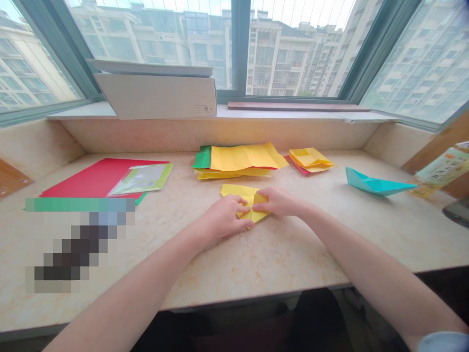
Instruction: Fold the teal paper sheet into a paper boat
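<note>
A folded sheet of yellow paper (239, 189) lies on the counter in front of me, with creases and a pointed lower corner. My left hand (227, 215) is on its left side, fingers bent over the paper and thumb low near the bottom point. From the right, my right hand (279, 201) grips the paper's right part between thumb and fingers. Both sets of fingertips nearly meet at the middle of the sheet. My hands cover much of the paper, so its exact folds are partly hidden.
Behind are stacked yellow, green and red papers (242, 157) and a smaller folded yellow piece (311, 159). A turquoise paper boat (379, 183) and a bottle (443, 168) stand right. Red sheets (88, 178) and a clear packet (144, 178) lie left. A white box (157, 95) sits on the sill.
</note>
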Available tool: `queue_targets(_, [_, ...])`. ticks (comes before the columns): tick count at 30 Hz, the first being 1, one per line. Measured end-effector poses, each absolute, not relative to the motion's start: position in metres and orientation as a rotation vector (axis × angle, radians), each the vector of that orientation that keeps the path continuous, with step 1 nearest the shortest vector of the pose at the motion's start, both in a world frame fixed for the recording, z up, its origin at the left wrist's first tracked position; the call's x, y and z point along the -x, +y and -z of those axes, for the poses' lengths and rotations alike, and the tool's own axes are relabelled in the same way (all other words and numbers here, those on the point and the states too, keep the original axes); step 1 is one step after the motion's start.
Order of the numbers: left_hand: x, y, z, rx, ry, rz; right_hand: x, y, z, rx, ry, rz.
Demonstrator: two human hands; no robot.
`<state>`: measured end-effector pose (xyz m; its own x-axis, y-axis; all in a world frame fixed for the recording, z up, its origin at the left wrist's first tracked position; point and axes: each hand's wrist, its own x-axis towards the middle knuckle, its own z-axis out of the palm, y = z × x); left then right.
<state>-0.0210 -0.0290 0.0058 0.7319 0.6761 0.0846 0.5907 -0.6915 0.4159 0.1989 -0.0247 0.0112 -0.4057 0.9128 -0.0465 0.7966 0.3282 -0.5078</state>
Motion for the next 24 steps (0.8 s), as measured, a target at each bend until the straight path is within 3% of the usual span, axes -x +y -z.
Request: queue_targets(24, [0.0238,-0.0307,-0.0085,-2.602,0.983,-0.295,-0.1967,-0.0195,-0.0126,1.487,-2.408,-0.565])
